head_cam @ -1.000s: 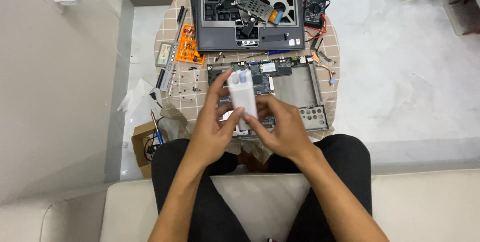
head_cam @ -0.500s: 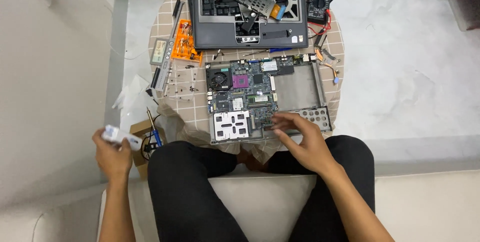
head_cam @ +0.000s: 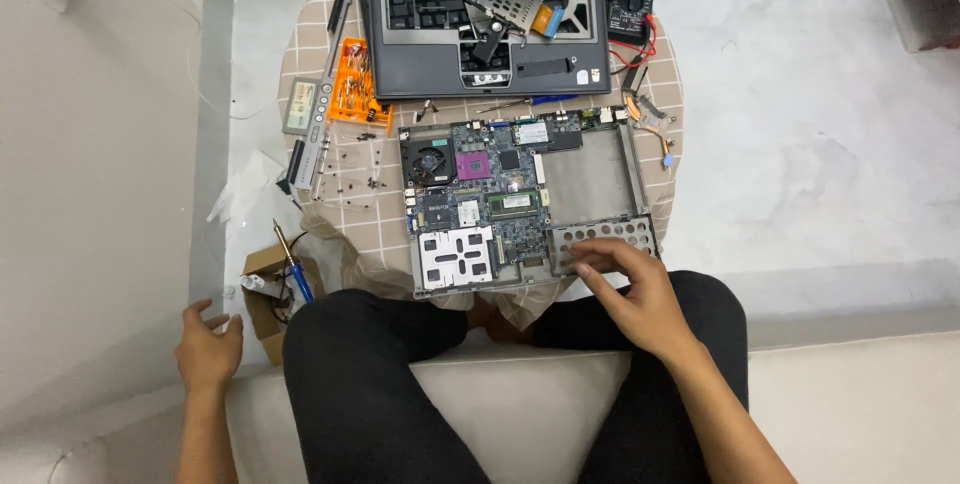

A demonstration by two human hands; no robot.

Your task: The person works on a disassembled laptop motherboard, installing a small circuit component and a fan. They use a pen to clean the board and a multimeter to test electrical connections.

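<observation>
On one round table (head_cam: 350, 234) lies one laptop chassis (head_cam: 525, 209), right hand (head_cam: 640, 294) touching it open-fingered, left hand (head_cam: 208, 349) seemingly empty, spread.

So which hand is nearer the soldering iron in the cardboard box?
Left. The left hand is open just below-left of the soldering iron; the right hand rests far across on the laptop base.

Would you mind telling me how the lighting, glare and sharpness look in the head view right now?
In the head view, light is even and soft, with faint shadows under the table; the pale floor shows a mild sheen, not harsh glare; the motherboard is sharp, the right hand on its perforated bay is sharp too, and the left hand is slightly soft; straight lines bend slightly near the frame edges.
</observation>
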